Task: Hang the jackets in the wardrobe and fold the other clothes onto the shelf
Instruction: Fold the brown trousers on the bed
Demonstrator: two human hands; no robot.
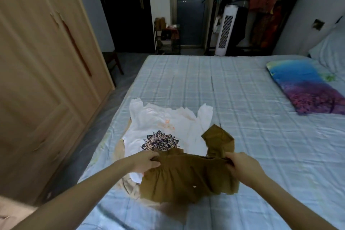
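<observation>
A brown garment (186, 177) hangs above the near part of the bed (242, 117), gathered along its top edge. My left hand (145, 161) grips that edge at its left end, and my right hand (240, 164) grips it at the right end. One brown sleeve lies on the bed just beyond my right hand. Behind the brown garment a white top (168, 121) with a dark mandala print lies spread flat on the bed. A beige garment (119, 151) peeks out under the white top's left side.
A closed wooden wardrobe (43, 73) stands along the left, with a narrow floor strip between it and the bed. A colourful pillow (306, 87) lies at the bed's right. Beyond the bed stand a white tower fan (225, 31), a clothes rack (265, 5) and a small shelf (168, 37).
</observation>
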